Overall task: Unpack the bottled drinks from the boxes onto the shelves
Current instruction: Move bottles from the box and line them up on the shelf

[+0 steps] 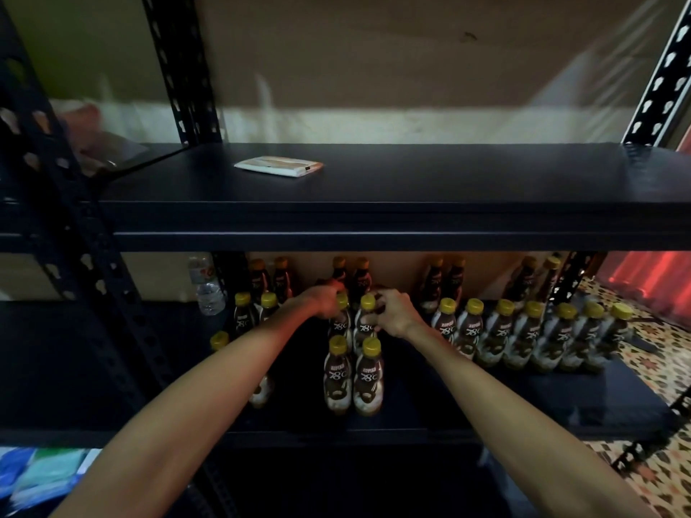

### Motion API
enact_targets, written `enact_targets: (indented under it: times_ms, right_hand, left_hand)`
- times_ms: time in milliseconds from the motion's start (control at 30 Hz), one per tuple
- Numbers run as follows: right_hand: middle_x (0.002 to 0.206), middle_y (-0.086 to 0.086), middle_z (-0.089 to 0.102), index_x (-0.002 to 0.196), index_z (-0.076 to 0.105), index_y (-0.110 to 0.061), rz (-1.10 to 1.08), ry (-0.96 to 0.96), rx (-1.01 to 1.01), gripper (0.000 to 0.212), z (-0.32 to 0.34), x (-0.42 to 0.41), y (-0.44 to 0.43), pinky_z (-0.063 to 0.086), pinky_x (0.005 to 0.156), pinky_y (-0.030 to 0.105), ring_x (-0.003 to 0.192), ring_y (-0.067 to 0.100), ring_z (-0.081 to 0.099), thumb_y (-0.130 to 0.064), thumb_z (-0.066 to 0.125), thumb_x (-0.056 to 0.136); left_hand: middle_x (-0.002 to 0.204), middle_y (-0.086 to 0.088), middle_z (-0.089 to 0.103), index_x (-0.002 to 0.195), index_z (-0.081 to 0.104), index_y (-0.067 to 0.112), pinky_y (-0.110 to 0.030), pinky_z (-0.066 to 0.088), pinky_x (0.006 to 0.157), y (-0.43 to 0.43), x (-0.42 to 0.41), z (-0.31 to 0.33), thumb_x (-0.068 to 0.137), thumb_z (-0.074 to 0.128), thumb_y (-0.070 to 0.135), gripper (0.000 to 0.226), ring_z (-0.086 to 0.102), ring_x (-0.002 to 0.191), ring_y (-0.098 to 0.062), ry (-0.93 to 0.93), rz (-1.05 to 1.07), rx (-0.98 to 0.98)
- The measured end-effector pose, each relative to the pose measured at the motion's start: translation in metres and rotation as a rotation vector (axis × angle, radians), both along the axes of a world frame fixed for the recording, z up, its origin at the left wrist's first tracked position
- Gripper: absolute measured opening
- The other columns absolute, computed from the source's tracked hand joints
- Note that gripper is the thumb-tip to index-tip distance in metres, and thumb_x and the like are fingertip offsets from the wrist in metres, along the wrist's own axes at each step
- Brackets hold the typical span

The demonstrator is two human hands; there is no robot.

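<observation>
My left hand point(324, 301) is curled round the neck of a small brown plastic drink bottle with a yellow screw cap point(341, 319). My right hand point(397, 314) holds a second yellow-capped brown bottle point(365, 323) the same way, fingers point(383, 295) wrapped just below the cap. I take them by the neck because it is the narrow part one hand can close round, and it keeps each bottle upright over the dark metal middle shelf point(486, 405).

The two stand side by side, touching or nearly so, directly behind the front pair of matching bottles point(353, 375). I judge I am filling a two-wide column from back to front, so the labels face out and the stock stays easy to count. Whether the two bases already rest on the shelf I cannot tell, because the front pair hides them.

To my right a long row of the same bottles point(523, 330) lines the shelf, and more bottles with caps that look orange in the shade point(351, 278) stand against the back. A clear plastic water bottle point(207, 289) stands apart at the left. The boxes are out of view. On the black upper shelf point(411, 188) lies a flat white packet point(278, 165), well away from this work.
</observation>
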State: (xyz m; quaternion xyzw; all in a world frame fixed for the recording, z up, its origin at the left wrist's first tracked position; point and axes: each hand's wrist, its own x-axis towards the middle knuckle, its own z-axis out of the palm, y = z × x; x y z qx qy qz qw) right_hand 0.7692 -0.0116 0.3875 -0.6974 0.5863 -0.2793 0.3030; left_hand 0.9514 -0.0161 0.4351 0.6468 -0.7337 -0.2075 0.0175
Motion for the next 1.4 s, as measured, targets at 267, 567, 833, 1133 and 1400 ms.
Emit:
enact_targets:
  times_ms: [267,567,833,1133,1400]
  right_hand:
    - [0.096,0.004,0.074,0.098,0.070,-0.015,0.002,-0.038,-0.001,0.025,0.003,0.006,0.008,0.060,0.067,0.024,0.070,0.011,0.070,-0.005,0.084,0.080]
    - [0.092,-0.013,0.065,0.094,0.061,-0.027,0.042,-0.029,0.036,0.024,0.022,-0.002,0.021,0.051,0.087,0.026,0.087,0.005,0.061,-0.026,0.083,0.083]
    - [0.109,-0.002,0.070,0.109,0.069,-0.016,0.027,-0.002,0.005,0.026,0.052,-0.093,0.024,0.059,0.083,0.025,0.083,0.014,0.072,-0.033,0.075,0.091]
    - [0.093,0.002,0.070,0.089,0.071,-0.011,-0.083,0.243,-0.045,0.025,0.059,-0.193,0.027,0.047,0.078,0.023,0.087,0.015,0.064,-0.034,0.067,0.094]
    - [0.105,0.010,0.071,0.114,0.060,-0.025,0.046,0.273,0.097,0.031,0.025,-0.190,0.016,0.062,0.074,0.040,0.082,0.024,0.076,-0.004,0.061,0.090]
  left_hand:
    - [0.151,-0.015,0.041,0.156,0.025,0.020,-0.041,0.043,0.105,-0.001,0.001,0.001,0.093,0.067,0.019,0.076,0.043,0.135,-0.033,-0.021,0.007,0.001]
    - [0.153,-0.017,0.039,0.159,0.005,0.029,-0.047,0.039,0.110,-0.007,0.001,0.012,0.087,0.072,0.029,0.098,0.042,0.136,-0.035,0.077,0.017,0.031]
    - [0.115,-0.006,0.065,0.129,0.053,0.018,-0.035,0.048,0.092,0.007,-0.082,0.039,0.097,0.059,0.039,0.039,0.063,0.105,-0.026,0.050,-0.022,-0.063]
    - [0.134,-0.004,0.057,0.139,0.051,0.017,-0.030,0.039,0.095,0.015,-0.186,0.026,0.095,0.060,0.043,0.051,0.052,0.125,-0.024,0.010,-0.161,-0.035]
    - [0.119,-0.007,0.066,0.117,0.063,0.015,-0.029,0.045,0.082,0.007,-0.210,-0.004,0.084,0.076,0.021,0.036,0.063,0.109,-0.025,0.043,-0.123,-0.071]
